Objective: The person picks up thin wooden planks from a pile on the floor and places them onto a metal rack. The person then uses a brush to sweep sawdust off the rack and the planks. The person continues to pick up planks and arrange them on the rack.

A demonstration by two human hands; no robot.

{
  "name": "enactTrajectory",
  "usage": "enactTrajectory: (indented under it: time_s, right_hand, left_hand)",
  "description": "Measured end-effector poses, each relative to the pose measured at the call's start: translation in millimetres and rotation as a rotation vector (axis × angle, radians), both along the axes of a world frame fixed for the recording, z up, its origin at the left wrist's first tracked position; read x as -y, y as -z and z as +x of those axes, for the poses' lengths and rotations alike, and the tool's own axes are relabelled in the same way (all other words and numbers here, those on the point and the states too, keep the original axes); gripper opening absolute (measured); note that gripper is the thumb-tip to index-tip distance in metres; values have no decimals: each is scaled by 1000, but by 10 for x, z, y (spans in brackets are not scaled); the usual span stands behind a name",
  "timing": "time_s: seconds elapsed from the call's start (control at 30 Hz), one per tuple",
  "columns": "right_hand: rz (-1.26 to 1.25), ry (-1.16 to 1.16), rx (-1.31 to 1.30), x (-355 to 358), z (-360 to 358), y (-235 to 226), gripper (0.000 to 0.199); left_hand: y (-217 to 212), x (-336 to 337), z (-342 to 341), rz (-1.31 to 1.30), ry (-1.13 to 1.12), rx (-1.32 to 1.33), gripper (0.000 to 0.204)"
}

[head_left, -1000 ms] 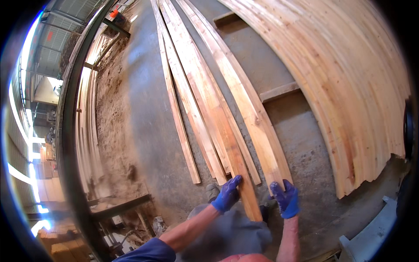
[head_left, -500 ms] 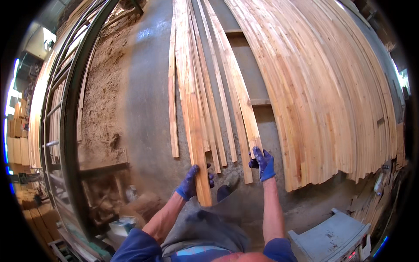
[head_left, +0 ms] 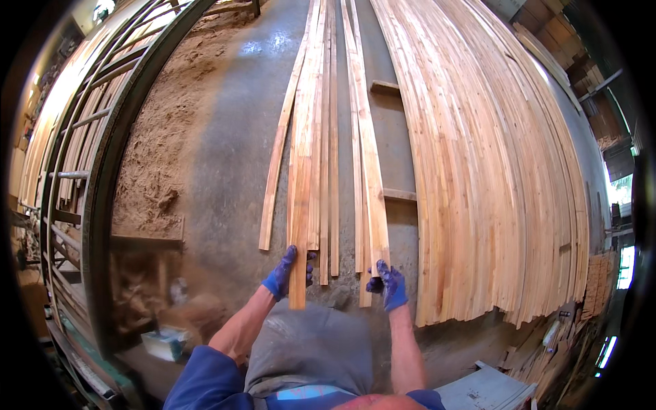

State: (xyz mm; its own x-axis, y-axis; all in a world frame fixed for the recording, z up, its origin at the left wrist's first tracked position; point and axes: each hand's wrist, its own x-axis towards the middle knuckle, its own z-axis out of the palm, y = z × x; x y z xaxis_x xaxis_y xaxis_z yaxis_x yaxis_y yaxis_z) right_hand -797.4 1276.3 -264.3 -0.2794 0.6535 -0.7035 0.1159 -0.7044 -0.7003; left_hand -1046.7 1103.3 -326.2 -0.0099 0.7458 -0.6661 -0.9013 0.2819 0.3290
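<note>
My left hand point(head_left: 281, 275), in a purple-blue glove, is closed around the near end of a long wooden board point(head_left: 299, 225). That board's end sticks out a little toward me past the fingers. To its right, my right hand point(head_left: 389, 283), gloved the same way, grips the near end of another wooden strip point(head_left: 376, 219). Both pieces stretch far ahead and away from me. Several loose strips lie between and beside them, among them a strip point(head_left: 277, 184) at the left and a narrow one point(head_left: 334, 205) in the middle.
At the right, a wide layer of wooden strips point(head_left: 478, 191) rests on crosswise battens point(head_left: 400, 195). On the left stand a dark metal roller frame point(head_left: 102, 157) and a sawdust heap point(head_left: 157, 157). A grey metal surface point(head_left: 485, 389) is at the lower right, a pale container point(head_left: 164, 344) lower left.
Both hands and their boards have shifted left in view; the right hand is lower and nearer the left one. The loose strips between them appear bunched closer. The view has turned somewhat.
</note>
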Motion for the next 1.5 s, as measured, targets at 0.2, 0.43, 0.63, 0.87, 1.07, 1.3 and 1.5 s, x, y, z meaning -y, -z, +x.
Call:
enactTrajectory:
  time_s: [0.2, 0.43, 0.63, 0.87, 1.07, 1.3, 1.5]
  right_hand:
    - [-12, -14, -33, 169, -113, -48, 40]
    - [94, -1, 72, -111, 207, -516, 41]
    - [242, 4, -44, -317, 167, -1081, 40]
    - [-4, -77, -129, -231, 124, -561, 39]
    - [-300, -189, -245, 51, -242, -247, 33]
    - [-528, -376, -544, 598, -720, -107, 41]
    - [-442, -687, -424, 1607, -2195, -518, 44]
  left_hand:
    - [-199, 103, -183, 41, 4, -26, 89]
    - [-511, 124, -144, 120, 28, 19, 74]
    - [-788, 125, 11, 164, -40, 116, 55]
    - [-879, 74, 95, 17, -38, -99, 55]
    - [-854, 175, -212, -28, -37, -238, 56]
    - [-745, 400, -1043, -127, 6, -341, 52]
    - [-453, 582, -2178, -32, -38, -294, 70]
